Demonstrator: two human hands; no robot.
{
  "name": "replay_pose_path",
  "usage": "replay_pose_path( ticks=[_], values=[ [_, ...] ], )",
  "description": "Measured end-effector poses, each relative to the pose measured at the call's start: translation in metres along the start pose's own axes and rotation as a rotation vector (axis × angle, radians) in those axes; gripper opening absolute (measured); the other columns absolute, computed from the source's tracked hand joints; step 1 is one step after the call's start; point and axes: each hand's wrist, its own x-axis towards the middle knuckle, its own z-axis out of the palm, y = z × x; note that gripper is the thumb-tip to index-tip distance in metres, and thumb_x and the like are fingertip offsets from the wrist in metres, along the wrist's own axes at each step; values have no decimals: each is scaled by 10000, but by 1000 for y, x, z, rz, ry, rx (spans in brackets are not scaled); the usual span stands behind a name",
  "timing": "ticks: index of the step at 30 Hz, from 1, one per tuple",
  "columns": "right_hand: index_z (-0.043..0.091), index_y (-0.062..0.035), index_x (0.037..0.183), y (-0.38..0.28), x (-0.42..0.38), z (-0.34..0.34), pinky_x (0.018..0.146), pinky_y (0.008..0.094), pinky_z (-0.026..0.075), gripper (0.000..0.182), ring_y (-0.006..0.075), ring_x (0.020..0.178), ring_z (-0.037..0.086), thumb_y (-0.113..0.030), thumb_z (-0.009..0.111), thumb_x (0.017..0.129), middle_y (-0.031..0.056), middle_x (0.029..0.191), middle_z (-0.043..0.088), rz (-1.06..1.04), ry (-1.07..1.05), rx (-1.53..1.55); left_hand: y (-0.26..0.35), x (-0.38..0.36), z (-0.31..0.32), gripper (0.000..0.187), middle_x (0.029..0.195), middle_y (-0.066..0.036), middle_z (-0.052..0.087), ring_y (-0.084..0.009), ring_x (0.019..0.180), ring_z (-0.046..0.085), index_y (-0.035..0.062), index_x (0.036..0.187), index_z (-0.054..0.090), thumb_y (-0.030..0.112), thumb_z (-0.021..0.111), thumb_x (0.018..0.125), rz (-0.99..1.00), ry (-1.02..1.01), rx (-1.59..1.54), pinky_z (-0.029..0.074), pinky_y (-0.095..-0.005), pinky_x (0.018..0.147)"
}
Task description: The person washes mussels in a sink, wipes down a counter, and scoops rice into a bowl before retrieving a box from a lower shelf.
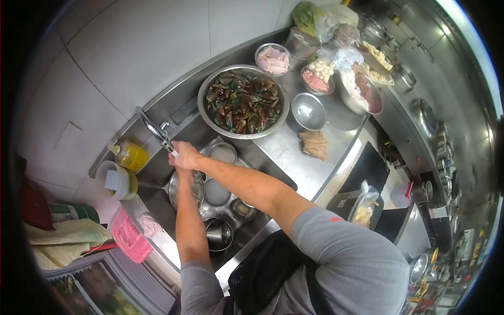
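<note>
My right hand and my left hand are together just below the tip of a curved metal faucet, over the sink. The right hand lies across the left, with its fingers bent. My left hand's fingers are mostly hidden, and I cannot make out anything between the hands. Under them in the sink are a large metal bowl, a round strainer, a small pot and a metal container. A wide metal basin of green mussels stands beside the sink at the back.
Left of the sink stand a bottle of yellow liquid, a plastic tub and a pink basket. On the counter to the right are a metal bowl, a brown cloth and bowls of raw meat.
</note>
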Motion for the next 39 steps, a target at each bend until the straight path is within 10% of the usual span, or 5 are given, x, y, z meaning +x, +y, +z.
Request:
replay_pose_path(
  ticks=[10, 16, 23, 30, 39],
  values=[
    [667, -6, 1061, -5, 1, 10, 878, 474, 508, 395, 437, 999, 637, -357, 637, 880, 238, 978, 688, 115, -61, -90, -30, 38, -38, 473, 1019, -9, 589, -154, 917, 598, 126, 1182, 531, 549, 475, 979, -289, -82, -196, 509, -327, 777],
    [688, -61, 826, 18, -22, -21, 754, 447, 532, 305, 404, 842, 672, -365, 693, 804, 174, 848, 701, -364, -28, -295, -56, 114, -68, 417, 1128, -74, 637, -223, 994, 629, 64, 1245, 561, 366, 544, 958, 41, -699, -80, 518, -389, 895],
    [498, -34, 716, 62, -171, -152, 629, 505, 440, 175, 396, 677, 581, -161, 601, 778, 178, 694, 571, -205, -292, -369, 61, 102, -8, 438, 1343, -176, 553, -326, 1209, 558, 31, 1340, 398, 210, 525, 961, -355, -337, -106, 453, -425, 1004],
    [547, -6, 736, 144, -396, -310, 590, 405, 469, 298, 258, 606, 564, -249, 702, 812, 151, 651, 572, 365, 330, -322, 74, 142, -11, 586, 1422, -120, 489, -306, 1328, 446, 44, 1442, 315, 190, 585, 942, -172, -375, -292, 375, -433, 1085],
    [540, -33, 756, 270, -599, -414, 679, 467, 481, 117, 410, 771, 605, -120, 617, 771, 213, 737, 592, 603, 549, -576, 84, -7, 35, 668, 1380, -28, 517, -204, 1179, 519, 108, 1492, 320, 275, 651, 936, 24, 33, 81, 406, -378, 987]
  ],
)
